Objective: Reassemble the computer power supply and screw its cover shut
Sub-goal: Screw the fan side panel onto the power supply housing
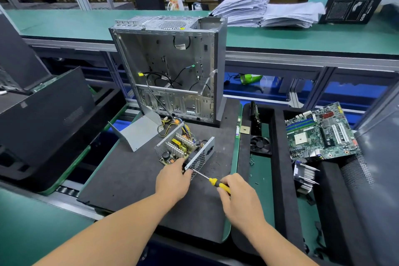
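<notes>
We are gripping the supply [185, 150] at its near corner with our left hand [172, 181], just ahead of both hands on the surface [133, 179]. Our right hand [238, 197] is holding the screwdriver [212, 181], tip against the supply's grille.

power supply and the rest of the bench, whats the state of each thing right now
power supply: open, circuit board exposed, resting on the black mat
cover: off, lying behind-left of the supply
screwdriver: tip against the supply's perforated near panel
left hand: gripping the supply's near corner
right hand: holding the screwdriver handle
computer case: upright, side open, gutted
motherboard: out, lying tilted at right
</notes>
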